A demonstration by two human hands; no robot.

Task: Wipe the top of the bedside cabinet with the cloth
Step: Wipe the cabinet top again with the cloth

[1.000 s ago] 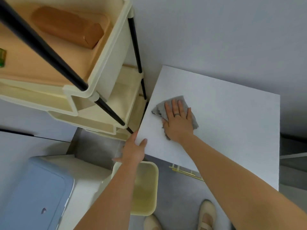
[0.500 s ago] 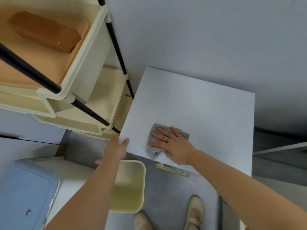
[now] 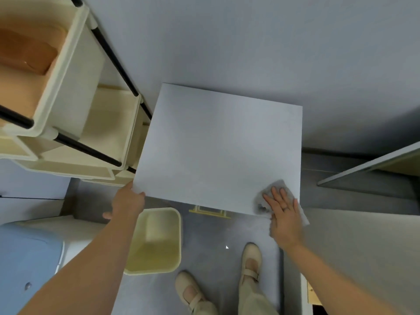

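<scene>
The bedside cabinet's pale grey top (image 3: 218, 144) fills the middle of the head view. A small grey cloth (image 3: 277, 186) lies at its front right corner, partly hanging over the front edge. My right hand (image 3: 284, 214) presses flat on the cloth with straight fingers, its palm out past the front edge. My left hand (image 3: 127, 203) grips the front left corner of the top, fingers curled under the edge.
A cream shelf trolley (image 3: 68, 123) with black posts stands tight against the cabinet's left side. A cream waste bin (image 3: 156, 239) sits on the floor below the left corner. A brass drawer handle (image 3: 210, 212) shows under the front edge. My feet (image 3: 250, 258) are below.
My right hand has slid the cloth from the back left of the top down to the front edge, then rightward to the front right corner. My left hand kept its grip on the corner.
</scene>
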